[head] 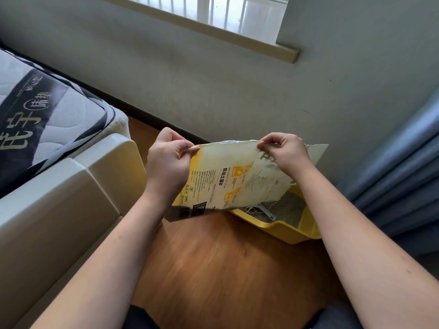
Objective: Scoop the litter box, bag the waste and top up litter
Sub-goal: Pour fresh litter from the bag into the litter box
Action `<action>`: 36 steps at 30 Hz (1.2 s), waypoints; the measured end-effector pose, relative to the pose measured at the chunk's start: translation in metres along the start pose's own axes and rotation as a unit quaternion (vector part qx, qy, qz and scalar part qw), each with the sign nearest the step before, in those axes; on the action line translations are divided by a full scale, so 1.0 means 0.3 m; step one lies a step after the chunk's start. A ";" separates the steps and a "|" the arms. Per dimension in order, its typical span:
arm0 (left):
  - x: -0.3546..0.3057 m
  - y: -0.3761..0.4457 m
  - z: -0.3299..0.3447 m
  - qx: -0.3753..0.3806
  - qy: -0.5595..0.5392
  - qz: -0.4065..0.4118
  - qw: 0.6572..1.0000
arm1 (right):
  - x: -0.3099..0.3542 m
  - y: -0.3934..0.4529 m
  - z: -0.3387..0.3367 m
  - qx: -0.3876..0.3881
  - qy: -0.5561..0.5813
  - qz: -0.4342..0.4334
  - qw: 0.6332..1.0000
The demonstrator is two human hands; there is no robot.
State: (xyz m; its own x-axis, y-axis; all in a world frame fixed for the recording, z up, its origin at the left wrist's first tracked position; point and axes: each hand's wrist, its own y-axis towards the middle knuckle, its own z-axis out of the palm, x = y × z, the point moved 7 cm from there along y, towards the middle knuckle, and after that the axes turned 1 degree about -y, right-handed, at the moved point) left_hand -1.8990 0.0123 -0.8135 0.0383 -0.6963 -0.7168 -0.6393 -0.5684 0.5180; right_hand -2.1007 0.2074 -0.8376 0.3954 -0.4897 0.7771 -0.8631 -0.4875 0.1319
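A cream and yellow cat litter bag (237, 179) hangs upside down in the air over the yellow litter box (285, 230). My left hand (166, 162) pinches the bag's upper edge at its left corner. My right hand (283, 151) pinches the same edge further right. The bag's frayed open end points down into the box, with loose threads dangling. Grey litter (291, 207) lies in the box, and a pale blue scoop (266, 212) rests in it. The bag hides most of the box.
The box stands on a wooden floor (213, 269) against a grey wall (213, 91). A cream bed frame (59, 198) with a quilted mattress (47, 110) fills the left side. Blue-grey curtains (403, 174) hang at the right. A window sill (213, 27) runs above.
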 end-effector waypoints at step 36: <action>-0.124 0.029 0.060 -0.002 0.070 0.078 0.995 | -0.072 -0.003 -0.009 -0.027 0.008 0.002 1.000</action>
State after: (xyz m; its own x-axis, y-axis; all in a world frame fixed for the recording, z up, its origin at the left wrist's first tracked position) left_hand -1.9198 0.0411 -0.7907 0.0459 -0.8298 -0.5562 -0.6423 -0.4510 0.6198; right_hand -2.1092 0.2204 -0.8530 0.3864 -0.4798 0.7877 -0.8807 -0.4455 0.1607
